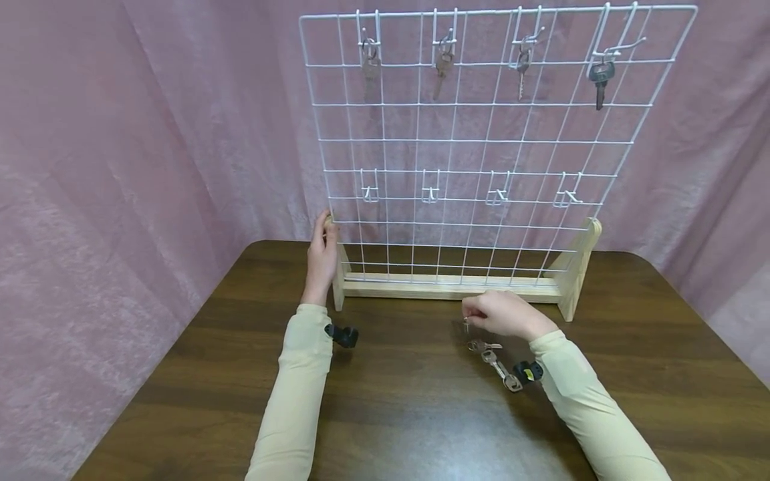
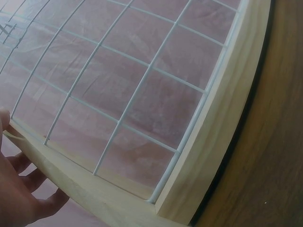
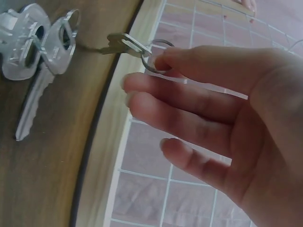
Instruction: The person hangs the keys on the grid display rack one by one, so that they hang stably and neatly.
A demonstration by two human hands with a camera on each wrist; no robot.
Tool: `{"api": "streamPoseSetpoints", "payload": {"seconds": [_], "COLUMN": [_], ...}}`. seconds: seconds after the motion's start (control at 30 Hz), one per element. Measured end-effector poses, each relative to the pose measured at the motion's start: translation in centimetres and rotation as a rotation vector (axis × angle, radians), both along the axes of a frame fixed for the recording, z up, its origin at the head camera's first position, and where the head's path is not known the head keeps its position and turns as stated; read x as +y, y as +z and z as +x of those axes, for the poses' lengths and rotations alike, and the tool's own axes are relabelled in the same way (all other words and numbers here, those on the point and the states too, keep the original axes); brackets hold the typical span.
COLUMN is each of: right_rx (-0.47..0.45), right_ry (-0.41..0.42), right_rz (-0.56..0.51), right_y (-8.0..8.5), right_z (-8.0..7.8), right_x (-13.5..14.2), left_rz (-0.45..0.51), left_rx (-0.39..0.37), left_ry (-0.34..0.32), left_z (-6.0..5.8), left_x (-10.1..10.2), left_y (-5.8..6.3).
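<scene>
At the left end of the white wire grid rack, my left hand [image 1: 321,260] holds the wooden side post [image 2: 85,184], its fingers bent around the wood in the left wrist view. My right hand [image 1: 504,312] is low in front of the wooden base [image 1: 415,289]. Between its thumb and index finger it pinches a metal key ring [image 3: 158,71], from which a key [image 3: 120,45] hangs; the other fingers are loosely bent. More keys on rings lie on the table below that hand, among them a silver key [image 1: 493,362] and a smaller key [image 1: 479,346].
Along the top of the wire grid [image 1: 475,141], keys such as a dark-headed key [image 1: 601,73] and a brass-coloured key [image 1: 444,63] hang from white hooks. A lower row of hooks [image 1: 430,195] crosses the grid. Pink curtain [image 1: 150,133] hangs behind the brown table [image 1: 391,401].
</scene>
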State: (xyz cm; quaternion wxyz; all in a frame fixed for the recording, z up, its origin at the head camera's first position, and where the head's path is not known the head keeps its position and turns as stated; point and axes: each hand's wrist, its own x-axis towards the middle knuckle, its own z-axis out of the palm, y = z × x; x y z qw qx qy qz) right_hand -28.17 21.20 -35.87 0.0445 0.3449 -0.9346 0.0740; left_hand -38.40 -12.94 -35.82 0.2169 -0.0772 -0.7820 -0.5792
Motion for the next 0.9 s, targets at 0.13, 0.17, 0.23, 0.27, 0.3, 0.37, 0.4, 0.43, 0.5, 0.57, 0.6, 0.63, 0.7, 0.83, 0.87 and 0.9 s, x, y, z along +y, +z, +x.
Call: {"api": "streamPoseSetpoints", "payload": {"seconds": [0.13,0.17,0.23,0.27,0.3,0.37,0.4,0.43,0.5,0.57,0.6,0.63,0.7,0.83,0.87,0.9], "right_rx": [0.057,0.073,0.109,0.125,0.141,0.172,0.181,0.187,0.199,0.206,0.210,0.217,0.227,0.251,0.259,0.267], "right_ry": [-0.023,-0.027,-0.031,-0.033,-0.036,-0.043,-0.046,-0.050,-0.062,-0.072,-0.078,-0.083,-0.095,-0.110,-0.111,-0.109], "right_rz": [-0.030,-0.042,-0.067,-0.081,-0.091,-0.110,-0.123,-0.140,-0.175,-0.213,-0.232,-0.246,-0.267,-0.286,-0.287,-0.289], "right_y": [0.6,0.8,1.0,1.1,1.2,1.3,1.3,1.4,1.6,1.8,1.9,1.9,1.9,1.8,1.8,1.9], "right_z": [0.1,0.1,0.1,0.1,0.1,0.1,0.1,0.1,0.1,0.2,0.3,0.3,0.3,0.3,0.3,0.3], "right_x": [-0.1,-0.1,-0.1,-0.1,-0.1,0.0,-0.1,-0.1,-0.2,-0.3,-0.3,-0.3,-0.2,-0.1,-0.1,-0.1], "left_rz": [0.004,0.006,0.005,0.004,0.001,0.000,0.000,0.001,0.000,-0.003,-0.005,-0.007,-0.009,-0.007,-0.006,-0.007], "left_rx": [0.001,0.000,-0.003,-0.003,-0.005,-0.010,-0.012,-0.011,-0.010,-0.007,-0.006,-0.004,-0.006,-0.016,-0.017,-0.016], "left_ry": [-0.003,-0.003,-0.001,0.000,0.002,0.005,0.007,0.008,0.010,0.009,0.009,0.009,0.009,0.011,0.009,0.009], "left_z": [0.0,0.0,0.0,0.0,0.0,0.0,0.0,-0.1,-0.1,-0.1,0.0,0.0,0.0,0.0,0.0,0.0], "left_x": [-0.1,-0.1,0.0,0.0,0.0,0.0,0.0,0.0,0.0,0.0,0.0,0.0,0.0,0.0,0.0,0.0], "left_y": [0.0,0.0,0.1,0.0,0.0,0.0,0.0,0.0,0.2,0.3,0.3,0.3,0.2,0.1,0.1,0.1]}}
